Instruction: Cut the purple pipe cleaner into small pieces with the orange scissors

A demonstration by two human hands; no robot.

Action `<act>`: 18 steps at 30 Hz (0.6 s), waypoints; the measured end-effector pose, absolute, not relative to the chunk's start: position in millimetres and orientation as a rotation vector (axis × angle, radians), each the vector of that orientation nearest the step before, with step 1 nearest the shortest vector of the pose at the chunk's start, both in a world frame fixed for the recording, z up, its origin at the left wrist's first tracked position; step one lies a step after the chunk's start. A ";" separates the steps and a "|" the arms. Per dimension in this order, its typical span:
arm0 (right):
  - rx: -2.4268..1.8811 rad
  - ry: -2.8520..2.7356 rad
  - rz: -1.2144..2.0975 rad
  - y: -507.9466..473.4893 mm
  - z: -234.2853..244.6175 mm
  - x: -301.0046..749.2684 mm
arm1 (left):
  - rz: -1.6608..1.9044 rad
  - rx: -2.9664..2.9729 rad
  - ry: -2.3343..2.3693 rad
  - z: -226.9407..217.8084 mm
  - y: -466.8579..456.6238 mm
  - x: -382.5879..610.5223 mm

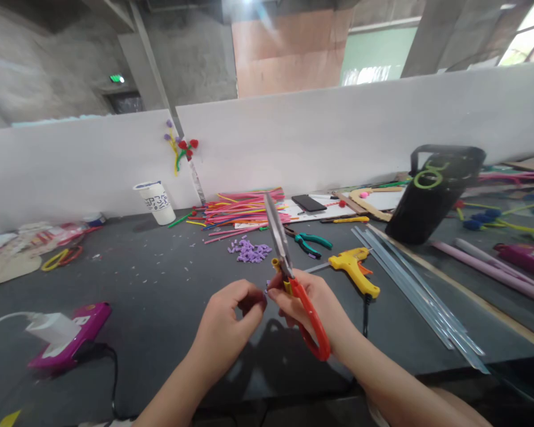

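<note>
My right hand (309,296) is closed round a pair of scissors (309,314) with red handles, the blades pointing up and away. Its thumb and forefinger also meet near a tiny purple bit (267,286), close to the fingertips of my left hand (235,314). The left thumb and forefinger are pinched together; what lies between them is too small to make out. Beyond the hands a heap of short purple pieces (250,250) lies on the dark table. Behind that is a bundle of pink, red and yellow pipe cleaners (244,209).
Right of my hands lie a yellow glue gun (355,270), teal-handled pliers (311,242) and clear glue sticks (420,290). A black bottle (431,196) stands farther right. A white cup (155,203) stands at the back; a purple power strip (73,338) lies at left.
</note>
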State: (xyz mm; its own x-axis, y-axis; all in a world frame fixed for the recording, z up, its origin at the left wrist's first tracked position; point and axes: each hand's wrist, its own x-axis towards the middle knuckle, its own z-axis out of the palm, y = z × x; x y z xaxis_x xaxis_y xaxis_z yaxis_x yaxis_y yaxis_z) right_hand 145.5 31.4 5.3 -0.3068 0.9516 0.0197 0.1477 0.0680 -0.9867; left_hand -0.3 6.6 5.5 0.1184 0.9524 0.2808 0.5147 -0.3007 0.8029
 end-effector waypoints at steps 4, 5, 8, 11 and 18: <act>-1.105 -1.685 1.237 33.7 -0.3 146.7 | 1.008 2.059 1.484 1.3 6.1 2.5; -1.118 -1.704 1.220 34.1 -1.8 147.1 | 0.991 2.077 1.486 0.6 6.3 2.6; -1.136 -1.746 1.228 34.8 -4.9 148.3 | 0.962 2.125 1.482 0.1 6.4 2.6; -1.140 -1.778 1.205 35.3 -6.9 149.5 | 0.947 2.145 1.469 1.0 6.0 3.2; -1.239 -1.800 0.968 35.3 -8.8 147.4 | 1.032 2.225 1.525 -2.7 4.1 6.3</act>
